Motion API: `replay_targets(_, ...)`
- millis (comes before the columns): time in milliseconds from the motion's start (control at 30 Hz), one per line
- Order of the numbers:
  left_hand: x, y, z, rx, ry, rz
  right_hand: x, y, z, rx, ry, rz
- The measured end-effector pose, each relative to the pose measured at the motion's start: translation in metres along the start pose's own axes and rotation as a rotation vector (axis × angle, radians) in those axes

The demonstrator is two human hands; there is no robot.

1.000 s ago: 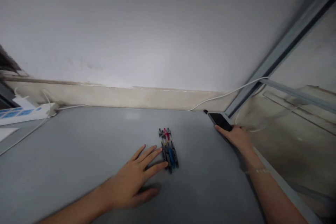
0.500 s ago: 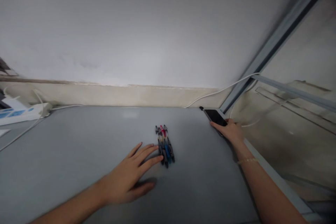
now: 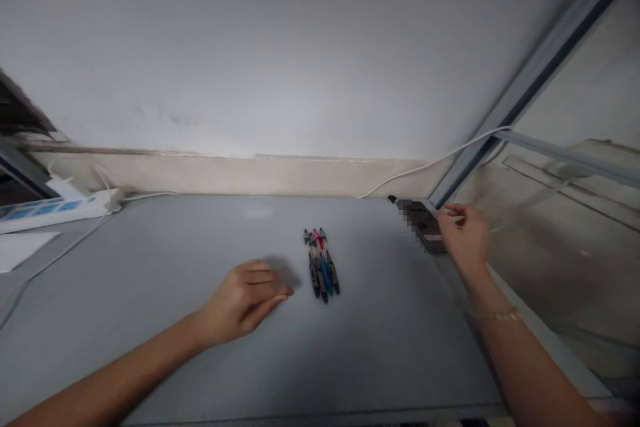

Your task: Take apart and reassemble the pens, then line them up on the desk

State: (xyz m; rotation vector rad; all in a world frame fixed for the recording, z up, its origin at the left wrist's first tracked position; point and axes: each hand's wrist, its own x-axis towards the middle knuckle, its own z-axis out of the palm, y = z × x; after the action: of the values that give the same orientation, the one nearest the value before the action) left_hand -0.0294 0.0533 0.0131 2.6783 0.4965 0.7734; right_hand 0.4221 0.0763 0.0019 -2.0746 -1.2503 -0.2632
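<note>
Pens (image 3: 323,270): a small bundle lies on the grey table (image 3: 165,293), just right of centre in the frame, side by side and lengthwise, clips toward the wall (image 3: 300,67). I make out dark grips, one blue grip and one red clip; they overlap, and an exact count is not certain.

Left hand (image 3: 250,297): lower middle of the frame, left of the pens and apart from them. Its fingers are bent and held together, the thumb lying close below; the palm is turned away from me, and I cannot tell whether anything is pinched. A shadow falls between hand and pens.

Right hand (image 3: 465,237): right of the frame, at the near corner of a phone (image 3: 427,227). The fingers are curled and partly hidden behind the hand; contact with the phone cannot be confirmed. The phone's left edge is broken up by blocky blur, leaving its display unreadable. A small black object (image 3: 393,199) beside its far end is too small to identify. A band (image 3: 505,314) circles the wrist, its detail smeared.

Left edge of the frame: a white power strip (image 3: 65,209) and a white sheet (image 3: 25,250), both cut off. Both forearms leave at the bottom.
</note>
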Motion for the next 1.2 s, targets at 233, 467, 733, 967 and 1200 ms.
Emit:
replay_targets(233,0.018,-0.003,-0.008,0.177,-0.179,0.019,-0.075,-0.072,-0.009,0.241,-0.465,-0.461)
replay_targets(467,0.036,-0.037,0.025,0.060,-0.207,0.097,-0.129,-0.112,-0.023,0.308,-0.717,-0.838)
replay_targets(733,0.043,-0.042,0.025,-0.001,-0.179,0.078,-0.124,-0.118,-0.006,0.231,-0.704,-0.971)
replay_targets(967,0.045,-0.046,0.025,-0.075,-0.174,0.070,-0.119,-0.131,0.006,0.187,-0.697,-1.088)
replay_targets(1200,0.040,-0.052,0.025,-0.130,-0.166,0.078,-0.116,-0.133,0.016,0.224,-0.700,-1.137)
